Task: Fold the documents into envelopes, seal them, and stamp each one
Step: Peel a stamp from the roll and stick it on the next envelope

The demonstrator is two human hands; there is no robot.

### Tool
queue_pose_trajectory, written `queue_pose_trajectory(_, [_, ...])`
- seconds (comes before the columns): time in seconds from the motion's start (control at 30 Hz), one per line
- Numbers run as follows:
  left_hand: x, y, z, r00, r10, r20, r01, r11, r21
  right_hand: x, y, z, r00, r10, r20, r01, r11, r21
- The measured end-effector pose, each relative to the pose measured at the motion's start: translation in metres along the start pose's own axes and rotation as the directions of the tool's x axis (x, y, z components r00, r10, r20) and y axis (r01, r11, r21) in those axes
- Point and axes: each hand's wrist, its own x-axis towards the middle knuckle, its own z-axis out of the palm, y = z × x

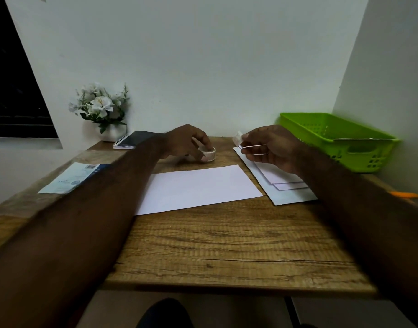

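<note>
Head view: both forearms are stretched out over a wooden table [226, 245], with the hands at its far part.
Left hand: the left hand [186, 140] is turned palm down, its fingers curled over a small white roll [209, 154], which is gripped from above.
Roll: it is stood on the table under the left fingertips, just beyond the far edge of the white sheet.
Right hand: the right hand [274, 147] is raised off the table with its fingers bent; a small white slip [238, 137] is pinched at its fingertips.
Slip: it is held up in the air to the right of the roll and apart from it. Two thin white edges are seen lower in the same fingers; what they belong to cannot be told.
White sheet: a white sheet [198, 188] is laid flat at the middle of the table, nearer than both hands and between the forearms.
Stack of papers: a stack of papers [288, 188] is fanned out flat to the right of the sheet, partly under the right hand and wrist.
Basket: a green basket [368, 157] is set at the far right, against the wall.
Left side: a blue and white packet [70, 179] is laid near the left edge, partly covered by the left forearm.
Far left: a spiral notebook [134, 138] is placed beside a pot of white flowers [100, 107].
Right edge: an orange pen [404, 195] is seen past the right forearm.
</note>
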Motion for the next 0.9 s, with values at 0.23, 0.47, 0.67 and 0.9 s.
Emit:
queue_pose_trajectory(0.23, [0.001, 0.005, 0.002, 0.993, 0.087, -0.08, -0.077, 0.99, 0.122, 0.002, 0.002, 0.003, 0.99, -0.112, -0.08, 0.1, 0.985, -0.144])
queue_pose_trajectory(0.47, [0.003, 0.049, 0.024, 0.899, 0.355, -0.256, -0.332, 0.934, 0.13, 0.01, 0.004, 0.013, 0.896, -0.376, -0.234, 0.225, 0.842, -0.491])
queue_pose_trajectory(0.67, [0.009, 0.051, 0.028, 0.896, 0.372, -0.242, -0.366, 0.928, 0.072, 0.01, 0.005, 0.015, 0.846, -0.52, -0.121, 0.275, 0.619, -0.735])
queue_pose_trajectory(0.9, [0.007, 0.034, 0.021, 0.935, 0.259, -0.243, -0.306, 0.935, -0.182, 0.007, 0.005, 0.016, 0.888, -0.445, -0.116, 0.281, 0.725, -0.629])
